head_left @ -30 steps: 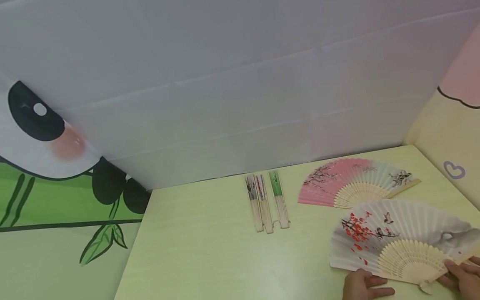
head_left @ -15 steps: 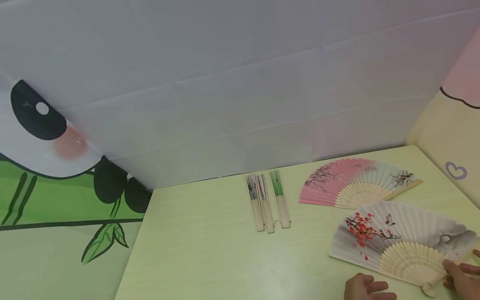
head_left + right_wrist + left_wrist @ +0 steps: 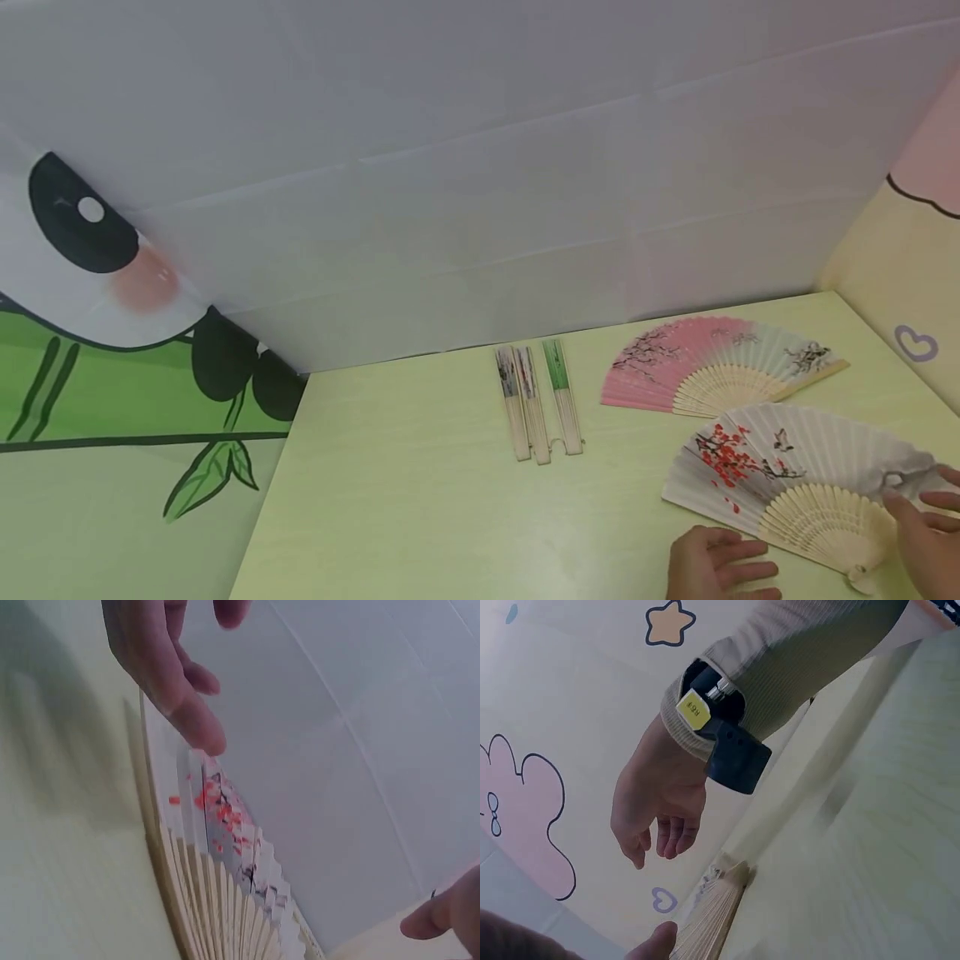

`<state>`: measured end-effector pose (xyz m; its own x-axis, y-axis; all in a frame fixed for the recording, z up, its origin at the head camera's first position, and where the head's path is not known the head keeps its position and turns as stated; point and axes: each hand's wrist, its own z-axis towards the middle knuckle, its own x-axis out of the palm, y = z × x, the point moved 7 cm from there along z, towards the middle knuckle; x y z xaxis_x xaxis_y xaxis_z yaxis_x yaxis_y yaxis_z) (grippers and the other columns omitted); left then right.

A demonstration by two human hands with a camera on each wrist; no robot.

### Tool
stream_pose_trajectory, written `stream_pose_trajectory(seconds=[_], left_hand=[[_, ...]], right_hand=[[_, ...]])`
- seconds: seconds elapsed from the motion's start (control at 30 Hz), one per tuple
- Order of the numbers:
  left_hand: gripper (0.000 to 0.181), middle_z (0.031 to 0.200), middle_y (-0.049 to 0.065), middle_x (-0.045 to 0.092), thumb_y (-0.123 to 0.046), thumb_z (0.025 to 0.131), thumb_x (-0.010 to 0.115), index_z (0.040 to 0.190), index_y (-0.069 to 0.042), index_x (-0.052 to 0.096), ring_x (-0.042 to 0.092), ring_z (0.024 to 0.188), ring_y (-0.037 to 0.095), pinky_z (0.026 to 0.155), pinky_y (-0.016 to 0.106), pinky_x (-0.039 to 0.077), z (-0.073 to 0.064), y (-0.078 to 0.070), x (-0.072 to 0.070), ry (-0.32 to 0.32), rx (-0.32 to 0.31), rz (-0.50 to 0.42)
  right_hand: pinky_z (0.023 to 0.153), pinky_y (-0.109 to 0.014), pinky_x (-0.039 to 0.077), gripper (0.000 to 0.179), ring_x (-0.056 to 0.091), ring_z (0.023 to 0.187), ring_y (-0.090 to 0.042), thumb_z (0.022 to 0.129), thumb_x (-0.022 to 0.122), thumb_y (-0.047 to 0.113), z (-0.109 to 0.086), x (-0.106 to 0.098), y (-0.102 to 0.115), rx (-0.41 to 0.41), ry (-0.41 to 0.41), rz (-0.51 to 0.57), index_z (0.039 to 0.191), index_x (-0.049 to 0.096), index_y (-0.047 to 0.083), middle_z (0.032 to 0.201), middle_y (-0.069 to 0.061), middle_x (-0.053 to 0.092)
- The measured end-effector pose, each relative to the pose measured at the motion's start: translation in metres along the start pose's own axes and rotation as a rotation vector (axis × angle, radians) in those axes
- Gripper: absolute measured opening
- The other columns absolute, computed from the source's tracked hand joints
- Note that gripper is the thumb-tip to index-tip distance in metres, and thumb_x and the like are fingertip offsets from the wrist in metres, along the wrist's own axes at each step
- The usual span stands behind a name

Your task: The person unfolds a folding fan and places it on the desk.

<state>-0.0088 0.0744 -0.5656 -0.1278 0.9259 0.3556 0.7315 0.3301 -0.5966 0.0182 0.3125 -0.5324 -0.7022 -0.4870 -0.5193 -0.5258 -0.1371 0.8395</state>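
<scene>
A white folding fan (image 3: 813,446), painted with red blossoms and a grey motif, lies spread on the table at lower right in the head view. My right hand (image 3: 930,533) hovers over its right end, fingers spread and apart from it; in the left wrist view that hand (image 3: 664,795) hangs above the table. Close to the fan's lower left edge is my left hand (image 3: 720,562), fingers loosely extended, holding nothing. In the right wrist view the left hand (image 3: 161,667) is above the fan's leaf (image 3: 225,817). Behind lies a spread pink-and-pale-green folding fan (image 3: 720,362).
Three folded fans lie near the back edge: a grey-topped one (image 3: 513,404), a multicoloured one (image 3: 532,404) and a green-topped one (image 3: 562,396). A pale wall sheet (image 3: 480,208) rises behind the table (image 3: 390,483), with printed panels left and right.
My right hand has let go of the white fan's right edge and lifted off it. The white fan shifted slightly and lies flat. My left hand moved a little away from its edge.
</scene>
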Motion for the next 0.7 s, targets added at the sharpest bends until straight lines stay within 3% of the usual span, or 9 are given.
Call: stream_pose_trajectory(seconds=[0.07,0.2,0.3,0.5,0.57,0.7], left_hand=[[0.019,0.097,0.022,0.076,-0.010,0.094,0.047,0.096,0.002,0.062,0.075,0.097,0.045,0.090,0.065,0.059,-0.006,-0.014,0.000,0.011,0.056,-0.025],[0.024,0.103,0.020,0.075,-0.013,0.095,0.044,0.106,0.003,0.059,0.073,0.099,0.040,0.090,0.063,0.060,-0.006,-0.036,-0.004,0.025,0.153,-0.078],[0.029,0.107,0.020,0.074,-0.015,0.097,0.043,0.113,0.004,0.057,0.073,0.099,0.039,0.089,0.060,0.060,-0.003,-0.048,-0.011,0.015,0.204,-0.097],[0.032,0.113,0.020,0.073,-0.017,0.099,0.043,0.118,0.005,0.056,0.072,0.102,0.037,0.088,0.058,0.061,0.002,-0.065,-0.022,-0.016,0.253,-0.124],[0.035,0.115,0.021,0.072,-0.017,0.098,0.041,0.121,0.005,0.055,0.072,0.105,0.037,0.089,0.058,0.061,0.004,-0.071,-0.026,-0.013,0.270,-0.124],[0.040,0.120,0.022,0.071,-0.017,0.098,0.039,0.127,0.007,0.053,0.071,0.109,0.038,0.091,0.057,0.060,0.006,-0.082,-0.034,-0.008,0.306,-0.125]], right_hand=[[0.063,-0.001,0.029,0.061,0.033,0.075,0.017,0.105,0.056,0.014,-0.004,0.005,0.009,-0.020,0.043,0.036,0.163,0.035,0.010,0.106,0.022,0.038],[0.060,-0.001,0.035,0.062,0.036,0.075,0.020,0.106,0.060,0.018,-0.011,0.020,0.024,-0.065,0.172,-0.008,0.162,0.035,0.006,0.111,0.012,0.048],[0.058,-0.004,0.039,0.062,0.038,0.073,0.021,0.105,0.065,0.020,-0.018,0.032,0.035,-0.123,0.223,-0.043,0.158,0.039,0.001,0.110,0.007,0.053],[0.064,-0.007,0.046,0.056,0.049,0.079,0.022,0.103,0.069,0.020,-0.037,0.057,0.056,-0.293,0.329,0.025,0.149,0.046,-0.002,0.101,0.027,0.050],[0.065,-0.008,0.047,0.055,0.051,0.081,0.021,0.103,0.069,0.022,-0.044,0.066,0.061,-0.327,0.370,0.033,0.148,0.046,-0.001,0.101,0.029,0.050],[0.066,-0.010,0.049,0.054,0.053,0.083,0.020,0.103,0.070,0.022,-0.058,0.083,0.070,-0.352,0.424,0.042,0.149,0.048,0.002,0.111,0.012,0.059]])
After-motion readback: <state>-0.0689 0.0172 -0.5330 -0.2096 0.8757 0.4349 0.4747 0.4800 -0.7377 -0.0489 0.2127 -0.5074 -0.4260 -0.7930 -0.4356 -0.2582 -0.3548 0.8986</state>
